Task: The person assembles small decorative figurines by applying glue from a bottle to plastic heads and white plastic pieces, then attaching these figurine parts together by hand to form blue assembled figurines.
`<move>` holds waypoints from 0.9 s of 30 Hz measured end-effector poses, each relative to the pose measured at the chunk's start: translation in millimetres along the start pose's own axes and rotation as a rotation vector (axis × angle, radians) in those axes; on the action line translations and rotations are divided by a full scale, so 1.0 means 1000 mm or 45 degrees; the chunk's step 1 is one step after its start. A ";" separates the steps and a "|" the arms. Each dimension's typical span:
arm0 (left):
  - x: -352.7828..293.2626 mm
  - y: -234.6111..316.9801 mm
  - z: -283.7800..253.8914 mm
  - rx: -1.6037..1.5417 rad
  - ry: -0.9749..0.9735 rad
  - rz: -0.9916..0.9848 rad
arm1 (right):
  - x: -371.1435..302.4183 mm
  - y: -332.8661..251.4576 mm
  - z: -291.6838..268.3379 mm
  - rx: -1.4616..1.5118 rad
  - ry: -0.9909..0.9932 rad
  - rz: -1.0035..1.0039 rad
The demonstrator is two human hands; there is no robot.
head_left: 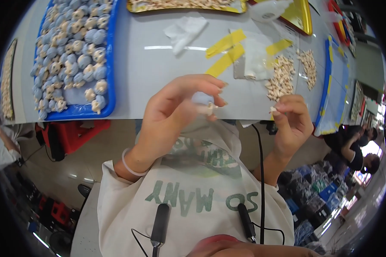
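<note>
My left hand (pixel 169 111) is curled round a small blue-and-cream toy figure (pixel 203 98), just above the table's front edge. The fingers and thumb are partly blurred and cover some of the figure. To the right, my right hand (pixel 294 126) pinches a tiny cream piece (pixel 273 110) between thumb and forefinger, apart from the left hand. Just beyond the right hand lies a pile of small cream pieces (pixel 281 77), with a smaller cream heap (pixel 308 70) beside it.
A blue tray (pixel 110 81) full of similar blue-and-cream figures stands at the left. Yellow tape strips (pixel 227 55), a crumpled white tissue (pixel 185 32) and a yellow tray (pixel 240 7) of cream pieces lie farther back. Another blue tray (pixel 326 90) stands at right. A black cable (pixel 262 171) hangs before me.
</note>
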State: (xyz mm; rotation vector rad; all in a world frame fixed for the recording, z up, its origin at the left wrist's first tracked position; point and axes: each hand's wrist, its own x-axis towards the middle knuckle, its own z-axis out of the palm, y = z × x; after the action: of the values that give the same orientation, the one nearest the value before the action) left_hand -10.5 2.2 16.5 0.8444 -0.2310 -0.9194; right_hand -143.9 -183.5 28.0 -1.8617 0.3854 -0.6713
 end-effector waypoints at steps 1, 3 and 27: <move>-0.001 -0.001 -0.001 0.107 -0.018 0.041 | 0.001 -0.001 0.002 0.042 0.001 -0.003; -0.004 0.002 0.007 0.157 0.070 -0.006 | 0.002 -0.003 0.004 0.066 -0.002 0.025; -0.005 -0.013 0.009 0.637 -0.047 0.372 | 0.002 -0.021 0.033 0.507 -0.165 0.111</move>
State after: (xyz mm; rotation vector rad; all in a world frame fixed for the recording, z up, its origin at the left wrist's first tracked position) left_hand -25.9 -2.5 14.1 1.2158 -0.6174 -0.6067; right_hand -122.9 -152.2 38.6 -1.4910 0.2271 -0.5215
